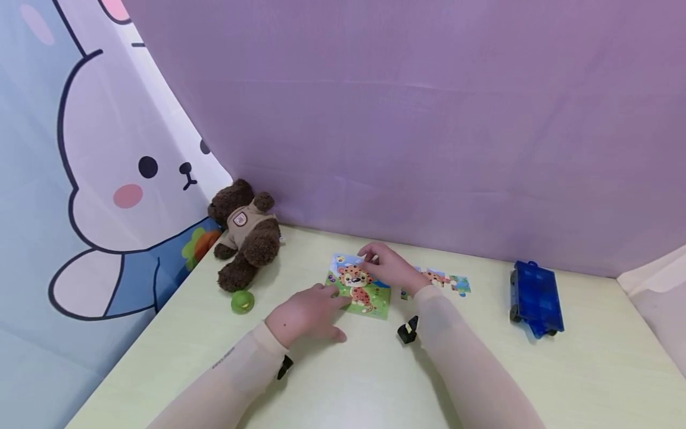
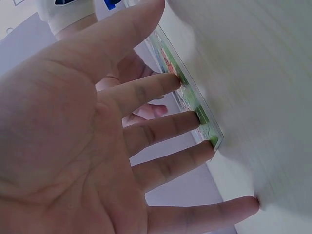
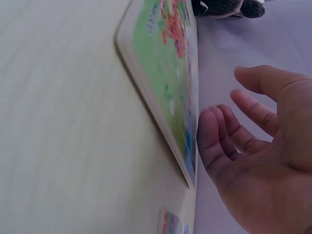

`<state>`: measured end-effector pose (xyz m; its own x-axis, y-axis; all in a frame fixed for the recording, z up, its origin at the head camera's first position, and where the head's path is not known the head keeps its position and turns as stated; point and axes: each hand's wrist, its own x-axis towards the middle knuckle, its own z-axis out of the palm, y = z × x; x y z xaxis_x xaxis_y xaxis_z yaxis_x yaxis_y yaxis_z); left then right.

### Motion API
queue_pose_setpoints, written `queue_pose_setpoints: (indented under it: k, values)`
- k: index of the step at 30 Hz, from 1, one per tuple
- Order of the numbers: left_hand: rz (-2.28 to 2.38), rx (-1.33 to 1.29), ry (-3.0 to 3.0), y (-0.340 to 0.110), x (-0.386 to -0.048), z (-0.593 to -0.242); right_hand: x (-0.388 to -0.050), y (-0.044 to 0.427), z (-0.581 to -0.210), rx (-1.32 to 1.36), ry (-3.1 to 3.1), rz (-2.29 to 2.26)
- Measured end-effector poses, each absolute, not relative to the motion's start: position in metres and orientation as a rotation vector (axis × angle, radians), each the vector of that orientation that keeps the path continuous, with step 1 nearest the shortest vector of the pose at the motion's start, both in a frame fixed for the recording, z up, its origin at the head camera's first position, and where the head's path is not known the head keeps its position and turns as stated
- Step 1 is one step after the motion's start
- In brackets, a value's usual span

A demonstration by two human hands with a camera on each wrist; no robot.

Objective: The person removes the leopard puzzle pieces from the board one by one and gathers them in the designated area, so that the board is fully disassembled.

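Note:
A flat square puzzle board with a spotted leopard cub on green and blue lies on the table. My left hand is at its left side, palm down. In the left wrist view the fingers spread nearly straight, several fingertips touching the board and the little finger on the tabletop. Over the board's upper right part is my right hand, its fingers loosely bent. The right wrist view shows nothing between those fingers, above the board. Loose puzzle pieces lie right of the board, partly hidden by the right wrist.
A brown teddy bear leans in the back left corner, with a small green toy in front of it. A blue toy wagon stands at the right. Behind the table hangs a purple cloth.

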<state>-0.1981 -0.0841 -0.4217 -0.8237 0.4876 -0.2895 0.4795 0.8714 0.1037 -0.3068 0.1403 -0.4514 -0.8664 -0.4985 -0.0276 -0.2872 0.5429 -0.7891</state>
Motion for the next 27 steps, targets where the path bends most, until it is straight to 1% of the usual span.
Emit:
queue_pose_setpoints:
  k: [6, 27]
  values:
    - [0.019, 0.739, 2.743, -0.0832, -0.1979, -0.4223, -0.3088, 0.1356, -0.4554, -0.687, 2.562, -1.172]
    - [-0.016, 0.728, 2.735, -0.0808, -0.1940, -0.4174, -0.3082, 0.1349, -0.4599, -0.664, 2.498, -1.018]
